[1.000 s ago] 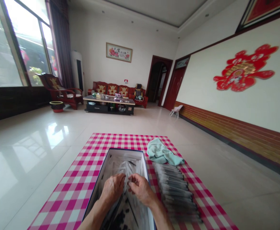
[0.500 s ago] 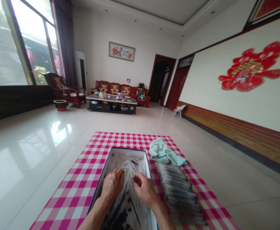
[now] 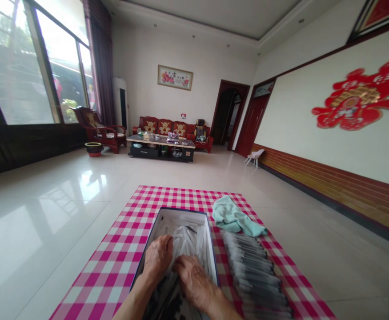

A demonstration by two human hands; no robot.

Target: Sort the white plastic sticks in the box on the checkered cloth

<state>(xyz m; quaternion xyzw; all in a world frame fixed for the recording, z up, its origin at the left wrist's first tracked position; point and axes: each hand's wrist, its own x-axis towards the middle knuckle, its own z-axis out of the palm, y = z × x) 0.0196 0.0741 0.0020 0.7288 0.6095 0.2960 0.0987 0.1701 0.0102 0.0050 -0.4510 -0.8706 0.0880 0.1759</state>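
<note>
A white box with a blue rim (image 3: 213,249) holds many slim clear plastic tubes (image 3: 189,240) and small black pieces (image 3: 174,306). Over its left side is my left hand (image 3: 159,257), fingers curled closed; whatever they grip is hidden. My right hand (image 3: 194,279) reaches in from the right, with thumb and fingertips bent together low among the tubes. Its fingertips are close to the left hand, and I cannot make out what they hold. Right of the box lies a row of slim pen-like sticks (image 3: 252,266), clear with black parts, blurred toward the near end.
A pink-and-white checked cloth (image 3: 104,262) covers the table. A crumpled mint-green cloth (image 3: 236,218) lies beyond the row of sticks. Farther off stand a low coffee table (image 3: 161,141), a red wooden sofa (image 3: 164,126) and a small chair (image 3: 254,156).
My right hand has moved left and lower into the box, turning its back upward, closer to my left hand. My left hand stays curled. The whole view has shifted slightly.
</note>
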